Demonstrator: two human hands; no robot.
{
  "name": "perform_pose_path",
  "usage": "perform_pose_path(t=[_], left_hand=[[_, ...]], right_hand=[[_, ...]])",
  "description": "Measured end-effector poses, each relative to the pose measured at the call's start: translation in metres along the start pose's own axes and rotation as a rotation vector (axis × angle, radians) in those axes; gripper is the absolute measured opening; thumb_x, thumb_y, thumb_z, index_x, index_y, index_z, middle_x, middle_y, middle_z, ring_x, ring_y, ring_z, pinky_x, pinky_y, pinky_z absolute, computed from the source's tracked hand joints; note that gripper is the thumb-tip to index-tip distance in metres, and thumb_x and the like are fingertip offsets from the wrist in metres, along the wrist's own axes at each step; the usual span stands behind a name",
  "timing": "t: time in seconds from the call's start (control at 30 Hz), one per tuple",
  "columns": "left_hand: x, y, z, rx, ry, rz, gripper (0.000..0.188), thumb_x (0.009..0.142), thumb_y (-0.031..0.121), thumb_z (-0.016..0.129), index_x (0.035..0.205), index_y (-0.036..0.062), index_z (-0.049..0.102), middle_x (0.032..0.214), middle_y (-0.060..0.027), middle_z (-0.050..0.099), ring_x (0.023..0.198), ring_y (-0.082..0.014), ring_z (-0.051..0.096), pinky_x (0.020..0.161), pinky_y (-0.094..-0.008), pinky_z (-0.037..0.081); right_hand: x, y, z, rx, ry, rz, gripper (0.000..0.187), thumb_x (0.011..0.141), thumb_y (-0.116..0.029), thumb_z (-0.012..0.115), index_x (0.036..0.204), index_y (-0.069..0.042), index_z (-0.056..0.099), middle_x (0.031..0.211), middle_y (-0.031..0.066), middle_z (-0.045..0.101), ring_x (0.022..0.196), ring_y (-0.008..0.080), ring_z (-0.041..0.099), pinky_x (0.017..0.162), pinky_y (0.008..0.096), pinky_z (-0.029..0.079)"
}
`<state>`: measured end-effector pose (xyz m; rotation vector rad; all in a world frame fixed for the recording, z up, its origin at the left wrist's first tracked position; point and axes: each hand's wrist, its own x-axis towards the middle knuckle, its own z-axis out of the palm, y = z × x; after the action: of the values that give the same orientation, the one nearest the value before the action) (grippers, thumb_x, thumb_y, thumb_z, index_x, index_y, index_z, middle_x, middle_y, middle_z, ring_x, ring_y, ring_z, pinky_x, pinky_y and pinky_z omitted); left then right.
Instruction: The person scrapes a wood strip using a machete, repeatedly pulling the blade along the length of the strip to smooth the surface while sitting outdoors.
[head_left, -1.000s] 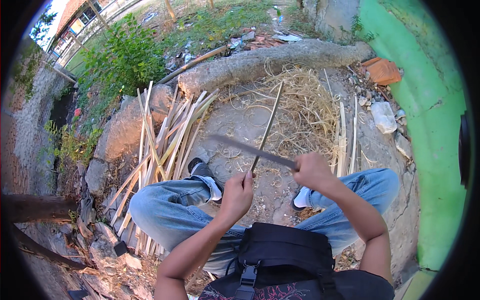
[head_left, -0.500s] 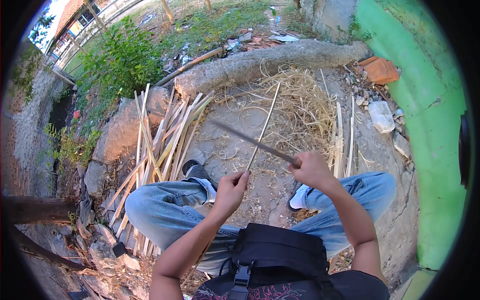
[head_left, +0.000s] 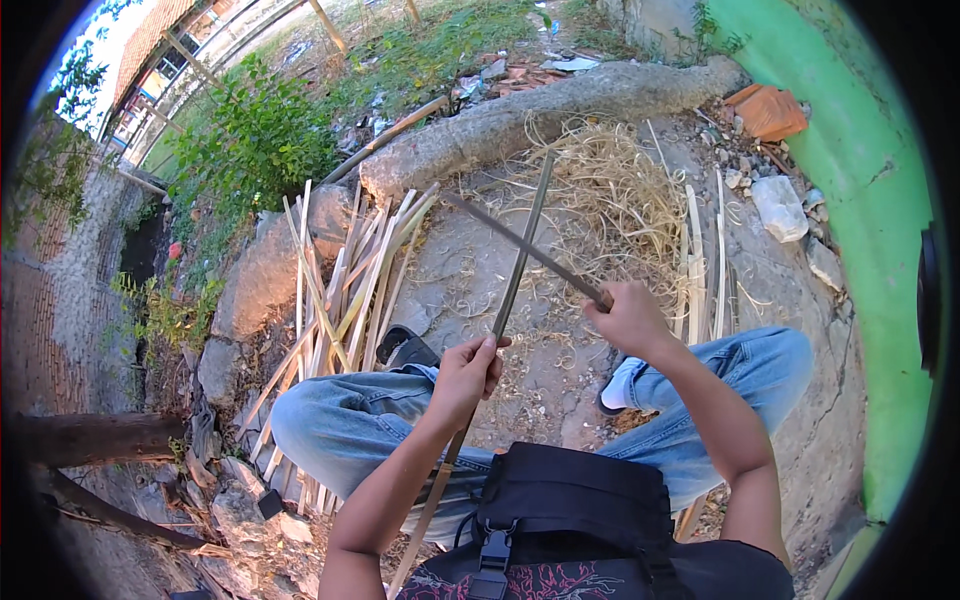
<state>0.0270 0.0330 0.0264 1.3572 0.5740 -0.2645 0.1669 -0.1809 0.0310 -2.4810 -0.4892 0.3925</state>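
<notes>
My left hand (head_left: 468, 378) is closed around a long bamboo strip (head_left: 509, 305), which rises away from me with its dark greenish face showing. Below the hand the strip carries on past my left thigh toward my waist. A long narrow knife (head_left: 558, 269) is gripped at its handle by my right hand (head_left: 634, 318). Its dark blade points to the upper left and crosses the strip well above my left hand; whether they touch I cannot tell. On the ground to the left of my foot lies a loose pile of split bamboo strips (head_left: 345, 285).
Curly pale shavings (head_left: 615, 190) are heaped ahead, before a rough concrete ledge (head_left: 540, 112). More strips (head_left: 697, 270) lie to the right. A green wall (head_left: 890, 250), an orange plastic bag (head_left: 770, 112) and rubble line the right side. My bent knees flank the work; a black bag (head_left: 575, 490) rests at my waist.
The bamboo strip has turned from its thin pale edge to a broader dark face, and its lower length now shows below my left hand. The knife remains across it. The view has shifted slightly.
</notes>
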Motion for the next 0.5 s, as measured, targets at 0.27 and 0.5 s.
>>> perform_pose_path(t=[0.27, 0.5], left_hand=[[-0.002, 0.003, -0.001, -0.205, -0.033, -0.224, 0.029, 0.101, 0.029, 0.038, 0.085, 0.0074, 0.048, 0.058, 0.0018, 0.039, 0.046, -0.0088, 0.036, 0.040, -0.0226, 0.028], [-0.003, -0.002, 0.004, -0.165, -0.002, -0.237, 0.028, 0.100, 0.030, 0.041, 0.079, 0.0118, 0.044, 0.056, 0.0045, 0.031, 0.041, -0.0050, 0.027, 0.035, -0.0214, 0.019]], right_hand=[[-0.031, -0.007, 0.033, 0.038, -0.103, -0.318, 0.022, 0.074, -0.027, 0.067, 0.072, -0.006, 0.063, 0.060, 0.0145, 0.061, 0.059, 0.0343, 0.062, 0.057, 0.0430, 0.050], [-0.017, 0.006, 0.061, -0.002, -0.121, -0.326, 0.018, 0.072, -0.023, 0.064, 0.068, -0.005, 0.063, 0.061, 0.0171, 0.061, 0.061, 0.0364, 0.063, 0.062, 0.0444, 0.051]])
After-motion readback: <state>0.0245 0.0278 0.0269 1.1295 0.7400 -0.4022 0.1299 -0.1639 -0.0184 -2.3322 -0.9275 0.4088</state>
